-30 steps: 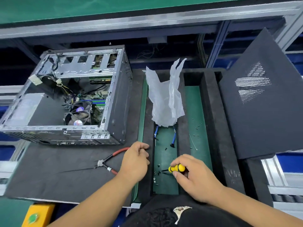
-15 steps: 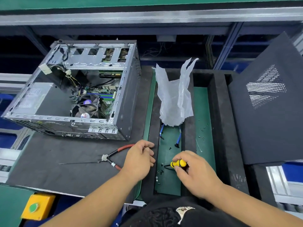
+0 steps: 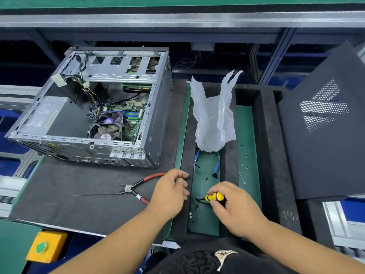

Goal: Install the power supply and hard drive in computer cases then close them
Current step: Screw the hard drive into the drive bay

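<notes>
An open computer case (image 3: 156, 107) lies on its side at the back left, with a power supply (image 3: 47, 115), motherboard and fan (image 3: 107, 131) showing inside. Its black side panel (image 3: 324, 139) leans at the right. My right hand (image 3: 235, 208) grips a stubby yellow-and-black screwdriver (image 3: 214, 197) over the green tray floor (image 3: 203, 220), its tip pointing left at several loose black screws (image 3: 194, 207). My left hand (image 3: 169, 192) rests loosely curled on the black mat by the tray's left wall, covering the ends of the red-handled pliers (image 3: 138, 186).
A crumpled clear plastic bag (image 3: 215, 115) stands in the tray above blue cables (image 3: 216, 167). More small screws (image 3: 246, 155) lie in the right green channel. A yellow box with a green button (image 3: 46, 246) sits at the front left. A thin black cable tie (image 3: 96, 194) lies on the mat.
The view has swung so that the case and tray sit further right in frame. Both hands stay in nearly the same places, the right one still holding the screwdriver.
</notes>
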### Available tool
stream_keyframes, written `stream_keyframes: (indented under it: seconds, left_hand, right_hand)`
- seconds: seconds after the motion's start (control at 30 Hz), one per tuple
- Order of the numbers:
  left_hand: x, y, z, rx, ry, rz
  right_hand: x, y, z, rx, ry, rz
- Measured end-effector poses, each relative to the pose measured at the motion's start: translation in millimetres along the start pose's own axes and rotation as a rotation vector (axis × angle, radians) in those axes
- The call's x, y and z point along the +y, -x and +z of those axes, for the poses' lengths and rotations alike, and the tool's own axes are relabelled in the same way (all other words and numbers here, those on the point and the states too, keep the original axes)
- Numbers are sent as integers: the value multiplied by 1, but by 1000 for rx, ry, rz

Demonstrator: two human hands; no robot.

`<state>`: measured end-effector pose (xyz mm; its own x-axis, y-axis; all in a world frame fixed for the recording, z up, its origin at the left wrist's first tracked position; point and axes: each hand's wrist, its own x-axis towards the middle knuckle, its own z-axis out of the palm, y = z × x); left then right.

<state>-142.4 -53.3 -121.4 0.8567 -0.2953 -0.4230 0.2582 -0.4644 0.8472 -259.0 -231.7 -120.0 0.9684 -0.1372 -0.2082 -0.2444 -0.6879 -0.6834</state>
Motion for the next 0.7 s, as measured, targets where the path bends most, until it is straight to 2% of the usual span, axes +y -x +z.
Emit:
stream_keyframes:
  seconds: [0.7]
  left_hand:
    - [-4, -1, 1, 16, 8, 12]
  right_hand:
    - [3, 11, -1, -24, -42, 2]
